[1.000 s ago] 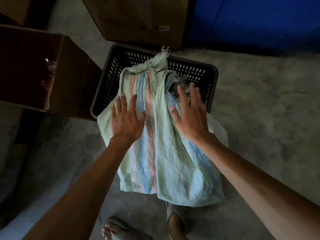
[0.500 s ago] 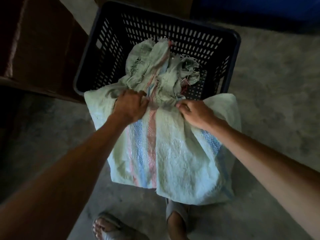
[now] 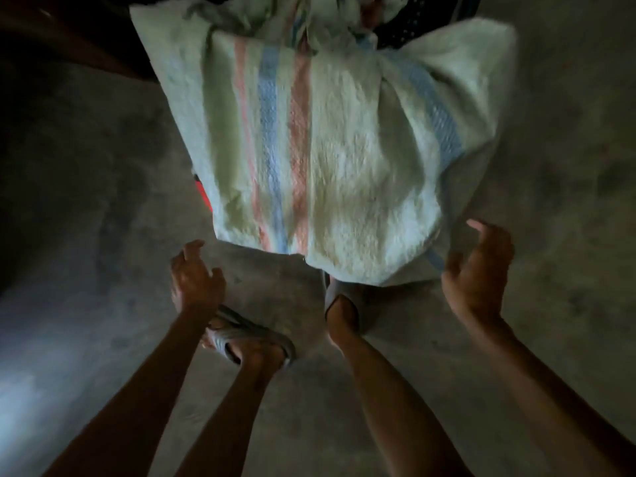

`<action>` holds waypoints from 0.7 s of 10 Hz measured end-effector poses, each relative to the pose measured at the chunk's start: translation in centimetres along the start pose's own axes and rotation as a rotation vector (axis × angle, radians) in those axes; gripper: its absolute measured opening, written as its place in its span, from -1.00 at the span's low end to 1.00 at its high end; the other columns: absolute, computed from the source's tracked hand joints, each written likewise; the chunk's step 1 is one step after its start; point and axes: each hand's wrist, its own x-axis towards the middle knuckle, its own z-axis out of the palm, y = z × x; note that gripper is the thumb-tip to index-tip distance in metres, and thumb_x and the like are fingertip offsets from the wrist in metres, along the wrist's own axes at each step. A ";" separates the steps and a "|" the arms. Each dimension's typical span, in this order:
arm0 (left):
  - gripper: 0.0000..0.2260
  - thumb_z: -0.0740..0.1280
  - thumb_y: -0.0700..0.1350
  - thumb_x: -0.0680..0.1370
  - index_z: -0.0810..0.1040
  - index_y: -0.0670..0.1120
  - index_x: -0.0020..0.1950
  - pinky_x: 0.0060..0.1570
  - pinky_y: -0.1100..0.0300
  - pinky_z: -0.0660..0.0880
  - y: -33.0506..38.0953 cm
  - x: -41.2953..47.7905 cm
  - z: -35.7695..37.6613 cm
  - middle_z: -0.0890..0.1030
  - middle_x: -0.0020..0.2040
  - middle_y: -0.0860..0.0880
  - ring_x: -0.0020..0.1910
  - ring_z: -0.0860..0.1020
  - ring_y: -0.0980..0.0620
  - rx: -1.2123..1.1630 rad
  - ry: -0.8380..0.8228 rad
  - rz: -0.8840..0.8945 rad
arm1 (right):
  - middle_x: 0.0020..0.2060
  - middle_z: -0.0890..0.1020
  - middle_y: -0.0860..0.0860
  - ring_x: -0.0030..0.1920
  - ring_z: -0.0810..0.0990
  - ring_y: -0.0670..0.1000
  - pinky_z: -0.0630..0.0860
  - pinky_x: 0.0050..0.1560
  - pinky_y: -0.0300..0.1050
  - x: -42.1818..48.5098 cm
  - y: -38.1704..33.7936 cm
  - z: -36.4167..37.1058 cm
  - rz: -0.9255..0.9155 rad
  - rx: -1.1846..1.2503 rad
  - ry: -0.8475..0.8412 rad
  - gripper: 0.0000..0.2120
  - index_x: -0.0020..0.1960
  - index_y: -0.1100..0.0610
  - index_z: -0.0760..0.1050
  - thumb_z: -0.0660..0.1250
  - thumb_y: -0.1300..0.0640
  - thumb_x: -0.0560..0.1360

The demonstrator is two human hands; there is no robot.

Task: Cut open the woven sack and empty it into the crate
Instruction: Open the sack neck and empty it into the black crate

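Observation:
The pale green woven sack point(image 3: 323, 149), striped pink and blue, leans with its bunched top over the black crate point(image 3: 413, 29), of which only a dark slotted corner shows at the upper edge. The sack's bottom end hangs low toward me. My left hand point(image 3: 194, 282) is below its lower left corner, fingers curled apart, holding nothing. My right hand point(image 3: 476, 273) is cupped and open beside the lower right corner, close to the blue stripe; whether it touches the sack is unclear.
My two feet in grey sandals point(image 3: 251, 339) stand on the concrete floor point(image 3: 550, 201) just under the sack. A small red object point(image 3: 201, 194) peeks out at the sack's left edge. A dark box side point(image 3: 69, 36) fills the upper left.
Both hands let go of the sack's gathered neck and dropped to its bottom corners. The view tilted down, so the crate slid almost out of the top of the frame.

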 end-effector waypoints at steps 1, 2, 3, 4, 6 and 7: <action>-0.40 0.36 -0.32 0.45 0.37 -0.18 0.50 0.25 -0.13 0.47 -1.8 4.0 2.1 0.50 0.26 -0.37 0.25 0.48 -0.37 0.134 -0.105 0.063 | 0.37 0.40 0.25 0.39 0.35 0.26 0.39 0.33 0.14 -1.5 4.2 4.8 0.282 -0.185 -0.340 -0.30 0.49 0.22 0.27 0.46 0.31 0.41; -0.32 0.43 -0.26 0.44 0.33 -0.09 0.54 0.31 -0.14 0.44 -1.5 8.2 3.0 0.44 0.36 -0.32 0.34 0.44 -0.35 0.230 -0.061 0.067 | 0.42 0.34 0.24 0.40 0.35 0.28 0.41 0.31 0.23 -2.4 6.8 9.1 0.378 -0.320 -0.520 -0.06 0.58 0.15 0.10 0.56 0.15 0.36; -0.28 0.55 -0.14 0.41 0.36 -0.19 0.51 0.34 -0.16 0.35 0.2 11.7 2.9 0.44 0.39 -0.33 0.40 0.38 -0.34 0.327 -0.010 0.177 | 0.44 0.31 0.24 0.40 0.34 0.29 0.39 0.29 0.25 -2.2 7.9 13.1 0.365 -0.400 -0.522 0.02 0.59 0.13 0.05 0.58 0.00 0.33; -0.40 0.54 -0.19 0.39 0.48 -0.30 0.39 0.33 -0.15 0.42 2.3 14.1 3.0 0.52 0.34 -0.34 0.37 0.46 -0.34 0.339 -0.095 0.249 | 0.37 0.39 0.28 0.38 0.37 0.31 0.39 0.31 0.25 -1.2 6.6 16.3 0.317 -0.430 -0.479 -0.19 0.50 0.22 0.25 0.48 -0.10 0.41; -0.36 0.48 0.28 0.34 0.53 -0.13 0.23 0.23 0.15 0.50 2.7 13.4 4.7 0.62 0.05 -0.03 0.00 0.60 0.12 0.010 -0.289 0.256 | 0.42 0.40 0.23 0.43 0.34 0.28 0.26 0.44 0.23 0.1 6.4 17.8 0.285 -0.411 -0.443 -0.48 0.47 0.17 0.35 0.27 -0.03 0.58; -0.49 0.02 -0.18 0.75 0.73 -0.08 -0.14 -0.28 0.29 0.61 2.6 11.8 5.5 0.71 -0.32 0.09 -0.34 0.69 0.18 -0.380 -0.234 0.104 | 0.40 0.45 0.26 0.43 0.38 0.27 0.32 0.42 0.13 0.3 6.7 16.9 0.342 -0.292 -0.476 -0.59 0.43 0.26 0.39 0.21 0.12 0.63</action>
